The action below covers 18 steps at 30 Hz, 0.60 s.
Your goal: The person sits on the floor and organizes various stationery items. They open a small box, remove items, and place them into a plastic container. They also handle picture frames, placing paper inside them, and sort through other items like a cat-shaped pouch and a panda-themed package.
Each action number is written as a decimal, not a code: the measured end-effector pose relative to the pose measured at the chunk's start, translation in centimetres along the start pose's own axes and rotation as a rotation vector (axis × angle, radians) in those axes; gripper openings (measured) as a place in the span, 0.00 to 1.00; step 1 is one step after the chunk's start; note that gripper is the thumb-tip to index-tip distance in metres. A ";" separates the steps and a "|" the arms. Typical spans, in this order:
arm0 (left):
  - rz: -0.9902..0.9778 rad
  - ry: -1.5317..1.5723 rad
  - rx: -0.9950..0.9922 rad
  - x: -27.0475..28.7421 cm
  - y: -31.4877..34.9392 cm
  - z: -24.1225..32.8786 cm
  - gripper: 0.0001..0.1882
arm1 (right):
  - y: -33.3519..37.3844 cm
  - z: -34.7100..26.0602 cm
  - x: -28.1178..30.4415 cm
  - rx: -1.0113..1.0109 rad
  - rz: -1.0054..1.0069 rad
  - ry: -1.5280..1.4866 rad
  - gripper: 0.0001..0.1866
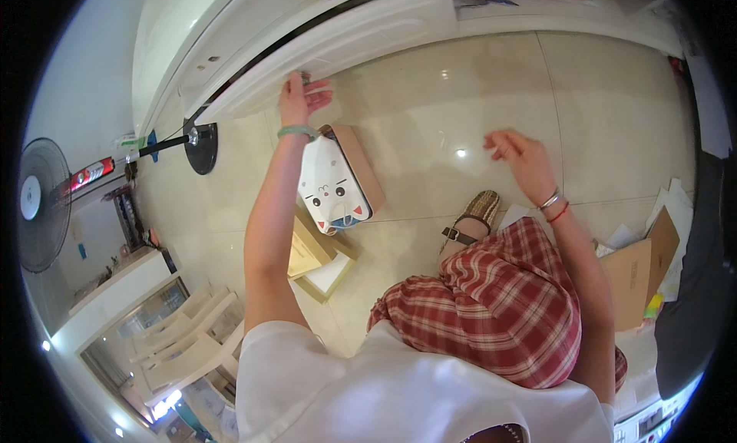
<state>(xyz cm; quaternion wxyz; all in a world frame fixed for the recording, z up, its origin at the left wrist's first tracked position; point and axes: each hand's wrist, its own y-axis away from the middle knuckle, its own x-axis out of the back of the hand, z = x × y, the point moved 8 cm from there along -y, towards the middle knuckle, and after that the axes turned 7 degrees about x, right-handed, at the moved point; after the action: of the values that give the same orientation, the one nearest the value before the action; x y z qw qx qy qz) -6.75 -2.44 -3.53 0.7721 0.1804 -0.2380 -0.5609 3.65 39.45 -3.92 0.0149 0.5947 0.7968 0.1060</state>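
My left hand (pixel 305 99) reaches to the front of a white drawer (pixel 361 34). Its thumb and forefinger are at a small dark knob (pixel 305 77) and seem to pinch it, while the other fingers stick out. A green bangle (pixel 296 130) circles that wrist. My right hand (pixel 522 157) hangs over the tiles with loosely bent fingers, holding nothing and touching nothing. Below my left hand stands a tan and white box (pixel 332 178) with a cartoon cat face. Beside it lies a yellowish box (pixel 311 251) with a white inside, partly hidden by my left forearm.
A standing fan (pixel 34 201) with a black round base (pixel 203 148) is at the left. An open cardboard box (pixel 626 278) with papers sits at the right. My sandalled foot (pixel 470 228) rests on the tiled floor (pixel 430 105). White chairs (pixel 180 358) stand at lower left.
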 end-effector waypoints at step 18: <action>0.431 -0.142 0.365 18.0 10.2 -21.1 0.43 | 8.2 10.7 -7.6 -0.331 -0.280 -0.265 0.17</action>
<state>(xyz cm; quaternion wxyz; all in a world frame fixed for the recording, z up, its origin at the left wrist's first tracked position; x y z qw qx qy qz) 17.86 -16.26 -12.32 0.8097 0.2218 -0.4212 -0.3430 15.23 36.08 -13.60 0.2311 0.4766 0.8343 0.1530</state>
